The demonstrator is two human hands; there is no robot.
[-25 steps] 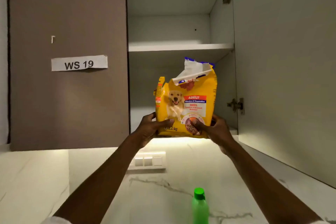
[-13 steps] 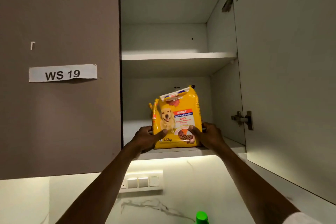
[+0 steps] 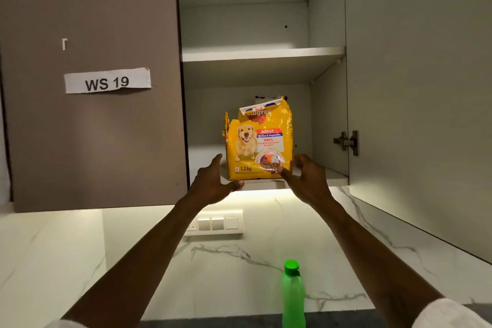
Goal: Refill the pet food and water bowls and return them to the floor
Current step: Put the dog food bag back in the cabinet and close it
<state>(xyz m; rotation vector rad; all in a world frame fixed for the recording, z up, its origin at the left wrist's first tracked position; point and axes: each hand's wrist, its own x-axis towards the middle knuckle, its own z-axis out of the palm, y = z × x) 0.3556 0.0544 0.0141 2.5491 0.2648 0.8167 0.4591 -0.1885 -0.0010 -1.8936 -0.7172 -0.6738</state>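
Note:
A yellow dog food bag (image 3: 257, 141), torn open at the top, stands upright on the lower shelf (image 3: 314, 180) of the open wall cabinet. My left hand (image 3: 213, 181) hovers just left of the bag's base with fingers spread, clear of the bag. My right hand (image 3: 306, 176) is at the bag's lower right corner, fingers loosely spread; its thumb tip overlaps the bag's front, and contact is unclear. A green bottle (image 3: 292, 295) with a green cap stands on the counter below. No bowls are in view.
The cabinet door (image 3: 415, 88) hangs open on the right with hinges showing. A closed brown door (image 3: 93, 128) labelled WS 19 is on the left. The upper shelf (image 3: 262, 54) holds nothing. A white switch plate (image 3: 215, 222) sits on the marble wall.
The bag went from held in both hands below the shelf to standing on the lower shelf. Both hands have let go and drawn back slightly with fingers spread.

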